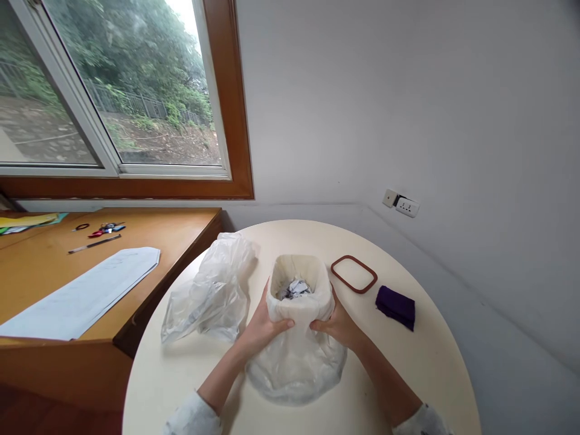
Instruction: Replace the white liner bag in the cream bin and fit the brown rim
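A small trash bin (280,275) stands on the round table, lined with a whitish plastic bag (296,377) folded over its rim and hanging down the front. Crumpled paper scraps (298,288) lie inside it. My left hand (267,323) grips the bin's left side, thumb across the front. On the right side my right hand (338,320) holds it the same way. The bag hides the bin's outer walls. Just right of the bin lies a brown rounded rectangular ring (372,283). A loose clear plastic bag (212,290) rests to the left.
A folded dark purple cloth (396,307) lies on the round table (417,374) at the right. The wooden desk (181,226) at the left bears papers (86,293), a pen (94,243) and keys (107,228). Behind are a wall socket (407,206) and a window.
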`<state>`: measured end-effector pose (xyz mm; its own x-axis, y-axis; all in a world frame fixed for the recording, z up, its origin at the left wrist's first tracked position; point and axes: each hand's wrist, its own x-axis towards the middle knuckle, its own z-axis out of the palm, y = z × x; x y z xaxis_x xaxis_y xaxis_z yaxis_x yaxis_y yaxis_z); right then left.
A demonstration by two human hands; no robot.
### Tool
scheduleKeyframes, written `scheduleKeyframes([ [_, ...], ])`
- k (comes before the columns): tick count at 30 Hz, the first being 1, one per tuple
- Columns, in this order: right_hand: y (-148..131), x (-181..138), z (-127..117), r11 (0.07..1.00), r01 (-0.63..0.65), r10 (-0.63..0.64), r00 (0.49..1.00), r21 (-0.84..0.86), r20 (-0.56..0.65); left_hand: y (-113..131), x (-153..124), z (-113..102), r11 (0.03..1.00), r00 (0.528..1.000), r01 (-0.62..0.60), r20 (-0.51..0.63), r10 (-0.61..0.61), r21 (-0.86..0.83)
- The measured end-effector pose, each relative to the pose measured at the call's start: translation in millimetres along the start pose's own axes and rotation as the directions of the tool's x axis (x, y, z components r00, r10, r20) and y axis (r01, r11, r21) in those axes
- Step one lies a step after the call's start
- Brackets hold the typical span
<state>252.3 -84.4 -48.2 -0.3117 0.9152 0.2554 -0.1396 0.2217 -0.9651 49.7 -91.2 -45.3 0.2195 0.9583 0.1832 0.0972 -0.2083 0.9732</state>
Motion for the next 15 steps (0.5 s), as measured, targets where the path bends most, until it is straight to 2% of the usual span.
scheduleKeyframes([
  [7, 2, -2, 0, 0.997, -0.005, 0.001, 0.999, -0.078, -0.042, 8, -5, 5, 0.999, 0.999, 0.029, -0.017, -0.029, 0.033],
  [15, 10, -6, -4, 0.996, 0.002, -0.003, 1.000, -0.094, -0.012, -3, -6, 9, 0.998, 0.999, 0.040, -0.008, -0.040, 0.049],
])
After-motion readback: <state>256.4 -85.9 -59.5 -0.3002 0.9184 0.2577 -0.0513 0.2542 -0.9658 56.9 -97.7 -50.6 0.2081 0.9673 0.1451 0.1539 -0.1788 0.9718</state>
